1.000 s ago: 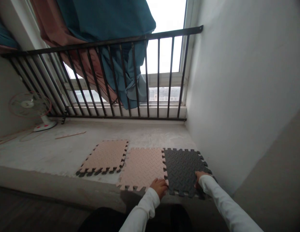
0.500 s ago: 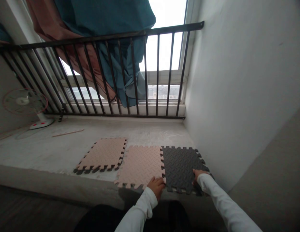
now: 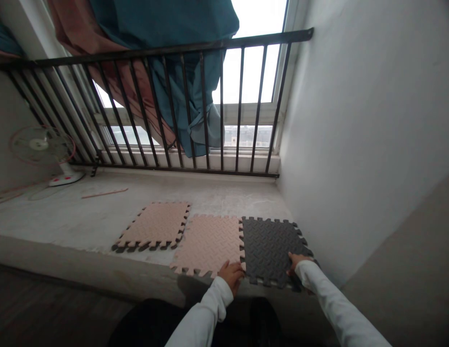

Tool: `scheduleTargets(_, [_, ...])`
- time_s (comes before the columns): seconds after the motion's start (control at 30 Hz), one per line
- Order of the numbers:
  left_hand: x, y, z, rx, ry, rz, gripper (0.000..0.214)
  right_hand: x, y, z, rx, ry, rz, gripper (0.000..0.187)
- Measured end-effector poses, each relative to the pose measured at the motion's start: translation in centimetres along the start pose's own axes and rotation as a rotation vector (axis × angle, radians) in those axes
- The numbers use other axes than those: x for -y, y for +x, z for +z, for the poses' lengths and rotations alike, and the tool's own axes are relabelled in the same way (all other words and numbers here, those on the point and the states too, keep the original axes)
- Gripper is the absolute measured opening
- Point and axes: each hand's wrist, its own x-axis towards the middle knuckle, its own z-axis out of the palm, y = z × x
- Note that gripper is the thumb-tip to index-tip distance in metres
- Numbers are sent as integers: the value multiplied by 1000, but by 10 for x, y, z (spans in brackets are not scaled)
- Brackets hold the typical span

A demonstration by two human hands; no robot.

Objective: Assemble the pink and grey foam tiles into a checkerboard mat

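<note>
Pressing flat, the left hand [image 3: 231,273] is resting open fingers on the pink interlocking foam mat tile [image 3: 210,243], the right hand [image 3: 295,260] spread on the dark grey foam tile [image 3: 271,246]. Both are looking light, soft and bendy, best taken by their toothed edges

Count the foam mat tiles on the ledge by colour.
Pink foam tiles: 2, the loose one and the joined one
Dark grey foam tile: 1
Total: 3

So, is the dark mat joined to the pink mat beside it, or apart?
Joined: the dark mat and the pink mat meet along one edge, teeth interlocked, no gap. The far pink mat lies apart.
</note>
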Motion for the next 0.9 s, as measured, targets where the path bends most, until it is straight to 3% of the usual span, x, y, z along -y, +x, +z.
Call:
scheduleTargets(0.4, [6, 4, 13, -47, -31, -7, 32, -1, 11, 3, 8, 0, -12, 85])
scheduleTargets(0.7, [0, 12, 2, 48, -24, -44, 43, 0, 10, 4, 12, -18, -8, 84])
scheduleTargets(0.9, [-10, 12, -1, -4, -73, -89, 32, 0, 9, 4, 0, -17, -9, 86])
